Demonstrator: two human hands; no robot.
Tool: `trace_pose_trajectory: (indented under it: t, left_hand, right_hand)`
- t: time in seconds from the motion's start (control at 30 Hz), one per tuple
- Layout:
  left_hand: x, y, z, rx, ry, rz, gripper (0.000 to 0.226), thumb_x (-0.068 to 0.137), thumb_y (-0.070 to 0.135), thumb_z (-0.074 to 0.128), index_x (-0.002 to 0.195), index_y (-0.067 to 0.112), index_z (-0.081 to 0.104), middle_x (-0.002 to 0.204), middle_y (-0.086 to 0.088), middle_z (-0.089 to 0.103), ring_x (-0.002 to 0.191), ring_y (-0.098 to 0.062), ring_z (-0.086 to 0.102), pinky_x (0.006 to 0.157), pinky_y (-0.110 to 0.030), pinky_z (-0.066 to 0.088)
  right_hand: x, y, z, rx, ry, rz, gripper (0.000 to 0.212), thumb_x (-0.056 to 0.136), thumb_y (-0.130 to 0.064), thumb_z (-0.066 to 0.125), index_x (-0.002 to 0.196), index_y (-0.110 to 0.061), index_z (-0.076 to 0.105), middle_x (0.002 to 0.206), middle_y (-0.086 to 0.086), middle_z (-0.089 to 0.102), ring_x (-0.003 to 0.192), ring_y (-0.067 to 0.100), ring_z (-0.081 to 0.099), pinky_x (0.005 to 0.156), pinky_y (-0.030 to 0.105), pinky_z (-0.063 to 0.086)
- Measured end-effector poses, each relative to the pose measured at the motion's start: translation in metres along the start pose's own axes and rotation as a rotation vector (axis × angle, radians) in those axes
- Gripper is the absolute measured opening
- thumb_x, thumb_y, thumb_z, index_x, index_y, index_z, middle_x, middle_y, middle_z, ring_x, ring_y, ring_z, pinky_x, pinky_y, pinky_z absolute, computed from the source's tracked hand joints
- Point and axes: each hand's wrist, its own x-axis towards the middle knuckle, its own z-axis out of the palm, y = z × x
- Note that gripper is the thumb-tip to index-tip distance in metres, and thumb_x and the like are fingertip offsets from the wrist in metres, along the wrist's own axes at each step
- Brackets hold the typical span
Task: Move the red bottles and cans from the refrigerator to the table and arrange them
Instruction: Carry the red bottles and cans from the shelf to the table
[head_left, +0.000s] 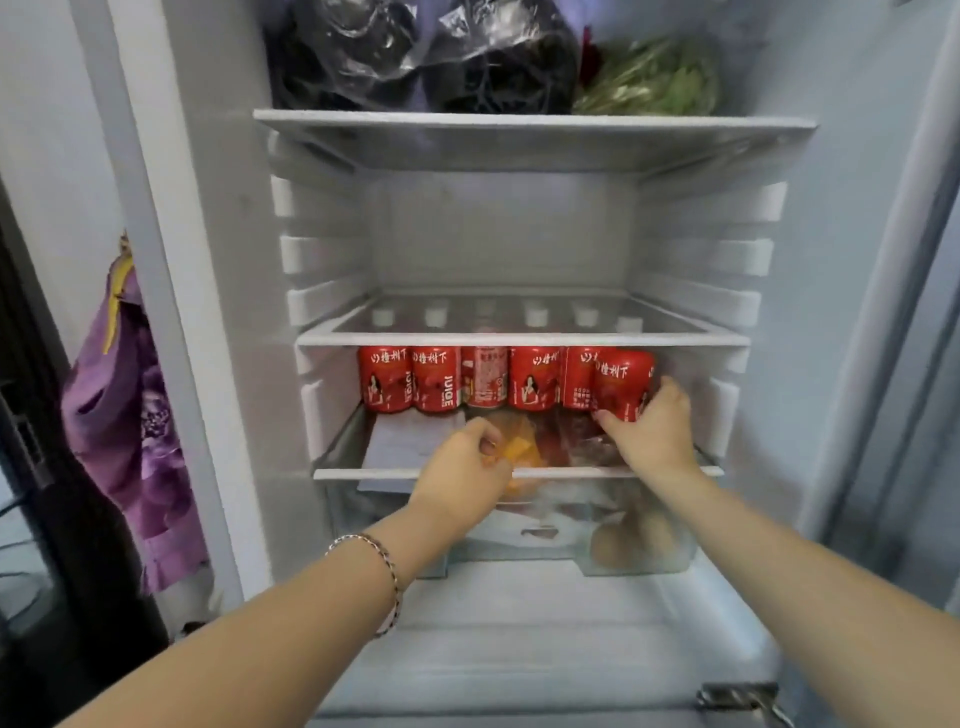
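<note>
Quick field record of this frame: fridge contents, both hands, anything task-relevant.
place: refrigerator, open
drinks shelf: row of red bottles, one red can among them
right hand: grips rightmost bottle
left hand: by shelf edge, fingers curled, holding nothing
top shelf: dark bags, greens
table: not in view

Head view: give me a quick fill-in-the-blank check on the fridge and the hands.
The right hand grips the red bottle at the ___ end of the row.
The bracelet is on the ___ wrist.
The cloth hanging beside the refrigerator is ___.
Missing words: right; left; purple.
</note>
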Motion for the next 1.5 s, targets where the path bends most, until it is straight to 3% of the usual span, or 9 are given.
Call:
trace_pose_trajectory:
  t: [0.13,0.37,0.53,0.63,0.8,0.97,1.07,1.27,1.5]
  left_hand:
    - [0.029,-0.007,0.011,-0.088,0.034,-0.010,0.024,0.084,0.008,0.060,0.102,0.022,0.054,0.100,0.001,0.058,0.089,-0.014,0.058,0.082,-0.033,0.053]
    - [0.054,-0.009,0.009,-0.166,0.065,0.049,0.046,0.077,0.000,0.070,0.111,0.022,0.047,0.098,0.013,0.052,0.096,-0.006,0.052,0.064,-0.002,0.044]
    - [0.057,-0.001,0.012,-0.213,-0.048,0.140,0.083,0.066,0.001,0.081,0.128,0.022,0.030,0.112,0.012,0.049,0.101,0.000,0.052,0.074,-0.002,0.043]
    - [0.054,-0.005,0.006,-0.322,0.106,0.069,0.086,0.062,0.004,0.084,0.122,0.027,0.028,0.105,0.007,0.050,0.090,-0.002,0.055,0.065,-0.010,0.048]
    - [0.054,-0.021,-0.007,-0.307,0.367,0.002,0.091,0.063,0.018,0.086,0.135,0.023,0.029,0.116,0.006,0.046,0.103,-0.012,0.050,0.086,-0.025,0.043]
    - [0.056,-0.027,-0.008,-0.284,0.407,0.018,0.092,0.066,0.017,0.084,0.136,0.023,0.025,0.117,0.010,0.040,0.103,-0.009,0.045,0.084,-0.024,0.041]
    - [0.059,-0.030,-0.007,-0.273,0.410,0.014,0.094,0.066,0.019,0.084,0.138,0.024,0.024,0.117,0.011,0.038,0.104,-0.008,0.043,0.086,-0.026,0.041]
    - [0.062,-0.033,-0.005,-0.274,0.418,0.019,0.095,0.066,0.020,0.083,0.138,0.026,0.022,0.117,0.013,0.037,0.105,-0.006,0.042,0.085,-0.025,0.041]
    - [0.060,-0.035,-0.004,-0.317,0.406,0.025,0.093,0.067,0.018,0.082,0.138,0.027,0.022,0.119,0.012,0.037,0.108,-0.008,0.042,0.087,-0.026,0.042]
  right_hand:
    - [0.057,0.009,0.014,0.128,-0.035,0.058,0.090,0.061,-0.021,0.086,0.133,0.000,0.036,0.123,0.015,0.054,0.115,0.027,0.054,0.100,0.033,0.043]
    - [0.050,0.008,0.023,0.158,0.042,0.073,0.068,0.059,-0.026,0.086,0.115,-0.007,0.052,0.111,0.008,0.063,0.102,0.024,0.062,0.083,0.027,0.044]
    - [-0.005,-0.026,0.039,0.121,-0.307,-0.180,0.078,0.064,-0.041,0.081,0.127,-0.015,0.044,0.121,0.001,0.055,0.109,0.017,0.056,0.094,0.031,0.047]
    - [-0.010,-0.044,0.035,0.177,-0.630,-0.235,0.056,0.086,-0.050,0.055,0.126,-0.012,0.053,0.118,-0.003,0.060,0.104,0.013,0.058,0.089,0.021,0.048]
    - [0.028,-0.015,0.044,0.062,-0.204,-0.094,0.040,0.089,-0.039,0.058,0.122,-0.018,0.056,0.124,0.009,0.054,0.123,0.026,0.045,0.096,0.032,0.040]
    - [0.048,-0.006,0.078,-0.197,-0.304,0.074,0.088,0.073,-0.059,0.067,0.144,-0.036,0.022,0.153,0.021,-0.014,0.142,0.044,-0.001,0.116,0.051,0.018]
    - [0.063,-0.014,0.101,-0.212,-0.270,0.166,0.101,0.061,-0.069,0.070,0.144,-0.037,0.021,0.150,0.023,-0.027,0.141,0.045,-0.014,0.117,0.054,0.007]
    - [0.079,-0.018,0.116,-0.292,-0.207,0.290,0.092,0.057,-0.077,0.066,0.132,-0.026,0.048,0.152,0.023,-0.022,0.141,0.047,-0.011,0.115,0.054,0.002]
    - [0.068,-0.010,0.106,-0.313,-0.147,0.184,0.096,0.056,-0.076,0.066,0.128,-0.014,0.049,0.145,0.019,0.023,0.132,0.039,0.030,0.111,0.049,0.027]
